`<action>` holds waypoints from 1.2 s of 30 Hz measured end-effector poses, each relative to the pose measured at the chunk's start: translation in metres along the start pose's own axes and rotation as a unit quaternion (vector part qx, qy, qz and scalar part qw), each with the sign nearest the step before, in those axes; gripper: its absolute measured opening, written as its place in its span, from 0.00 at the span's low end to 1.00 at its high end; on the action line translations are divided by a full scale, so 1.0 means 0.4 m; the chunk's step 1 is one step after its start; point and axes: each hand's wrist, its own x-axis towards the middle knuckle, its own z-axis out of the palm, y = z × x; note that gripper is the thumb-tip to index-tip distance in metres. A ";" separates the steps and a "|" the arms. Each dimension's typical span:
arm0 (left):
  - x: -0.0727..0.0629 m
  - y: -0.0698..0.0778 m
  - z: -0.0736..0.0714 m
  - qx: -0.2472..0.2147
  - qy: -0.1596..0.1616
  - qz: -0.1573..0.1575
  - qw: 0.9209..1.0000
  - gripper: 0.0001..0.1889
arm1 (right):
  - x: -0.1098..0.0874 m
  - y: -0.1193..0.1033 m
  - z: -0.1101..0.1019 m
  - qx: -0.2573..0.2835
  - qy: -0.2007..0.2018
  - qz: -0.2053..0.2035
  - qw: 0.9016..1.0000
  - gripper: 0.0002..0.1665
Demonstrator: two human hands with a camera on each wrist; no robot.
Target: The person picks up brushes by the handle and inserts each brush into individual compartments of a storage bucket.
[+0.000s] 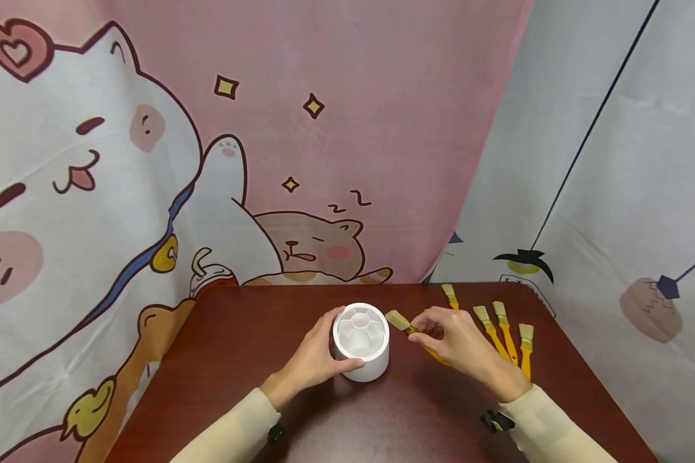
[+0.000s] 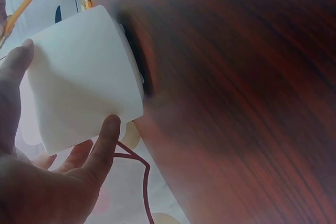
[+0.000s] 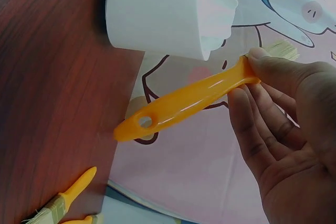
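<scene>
My left hand [image 1: 315, 354] holds a white round holder [image 1: 372, 368] on the table, its thumb and fingers around the wall. From above, the holder's inside shows several compartments around a central one. In the left wrist view, fingertips touch the smooth outer wall of the holder [image 2: 79, 77]. To the right of it, my right hand [image 1: 454, 337] pinches a paintbrush [image 1: 398, 318] near its ferrule, with the pale bristles pointing toward the holder. The right wrist view shows the brush's yellow handle [image 3: 184, 103], with a hole near its end, sticking out from the thumb and fingers.
Several more yellow-handled paintbrushes [image 1: 526, 337] lie on the right part of the dark red-brown table [image 1: 231, 360], beyond and beside the right hand. A cartoon-printed cloth [image 1: 382, 128] hangs behind the table and along its sides.
</scene>
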 end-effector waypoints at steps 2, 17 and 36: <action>0.000 0.001 0.000 0.002 0.001 0.002 1.000 0.65 | 0.001 -0.005 -0.001 0.007 0.002 0.000 1.000 0.15; -0.001 -0.001 0.000 0.001 0.001 0.008 1.000 0.66 | 0.021 -0.048 -0.005 0.027 0.027 -0.046 0.998 0.16; 0.002 -0.002 0.000 0.004 -0.001 0.007 1.000 0.66 | 0.067 -0.099 0.018 0.070 0.070 -0.116 0.988 0.18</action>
